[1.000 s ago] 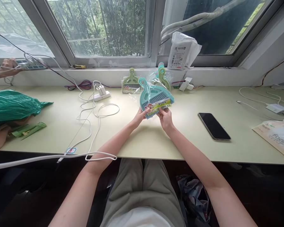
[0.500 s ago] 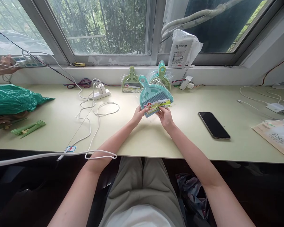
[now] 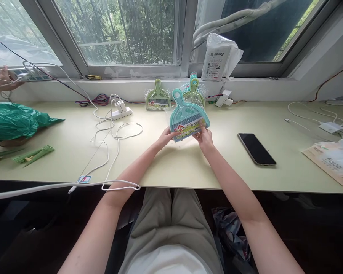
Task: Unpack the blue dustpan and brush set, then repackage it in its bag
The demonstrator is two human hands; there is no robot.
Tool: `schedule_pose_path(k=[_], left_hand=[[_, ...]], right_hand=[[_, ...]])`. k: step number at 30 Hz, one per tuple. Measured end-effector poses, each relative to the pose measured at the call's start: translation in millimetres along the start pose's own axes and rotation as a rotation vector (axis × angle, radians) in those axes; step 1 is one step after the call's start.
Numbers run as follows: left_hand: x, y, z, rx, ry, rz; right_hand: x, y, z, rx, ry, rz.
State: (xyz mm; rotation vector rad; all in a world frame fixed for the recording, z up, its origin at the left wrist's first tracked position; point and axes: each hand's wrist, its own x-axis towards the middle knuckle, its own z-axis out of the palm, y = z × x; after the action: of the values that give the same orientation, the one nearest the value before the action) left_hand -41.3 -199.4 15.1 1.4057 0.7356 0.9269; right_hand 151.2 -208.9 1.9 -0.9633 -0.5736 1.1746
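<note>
Between my two hands is a turquoise dustpan and brush set (image 3: 188,116) in clear plastic wrap, its handle pointing up and slightly left, with a printed label across the lower part. My left hand (image 3: 168,137) grips its lower left edge, thumb on the front. At the lower right edge my right hand (image 3: 204,136) is closed on it, thumb over the label. Behind, a green wrapped dustpan set (image 3: 158,96) leans against the wall. Beside it, several more dustpan sets (image 3: 193,89) stand stacked, a green one in front, partly hidden by the held one.
A phone (image 3: 256,149) lies to the right, with a tissue pack (image 3: 331,161) beyond it. White cables (image 3: 107,144) and a power strip (image 3: 121,113) are on the left. A green bag (image 3: 17,121) and another person's hand (image 3: 5,80) are at far left.
The dustpan set has turned more upright and level. My right hand has shifted along its lower right edge, with the thumb now on the front. At far left, the other person's lower hand has gone from view.
</note>
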Motion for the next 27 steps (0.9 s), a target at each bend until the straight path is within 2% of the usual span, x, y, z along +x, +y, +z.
schedule_pose_path(k=[3,9,11,18,24,27], left_hand=[[0,1,0,-0.017,0.024,0.013],[-1,5,-10,-0.078,0.064,0.052],[-1,6,-11,-0.069,0.056,0.044],[-5,8,-3,-0.027,0.007,0.026],[-10,9,3,0.049,-0.212,-0.052],[-10,10,3,-0.019,-0.195,-0.053]], right_hand=[[1,0,1,-0.014,-0.038,0.003],[-10,-5,12,0.021,-0.364,-0.067],[-16,-4,15,0.014,-0.413,-0.094],[-25,-2,18,0.033,-0.327,-0.142],[-27,-3,17,0.057,-0.286,-0.192],[-27,-3,18,0.072,-0.273,-0.186]])
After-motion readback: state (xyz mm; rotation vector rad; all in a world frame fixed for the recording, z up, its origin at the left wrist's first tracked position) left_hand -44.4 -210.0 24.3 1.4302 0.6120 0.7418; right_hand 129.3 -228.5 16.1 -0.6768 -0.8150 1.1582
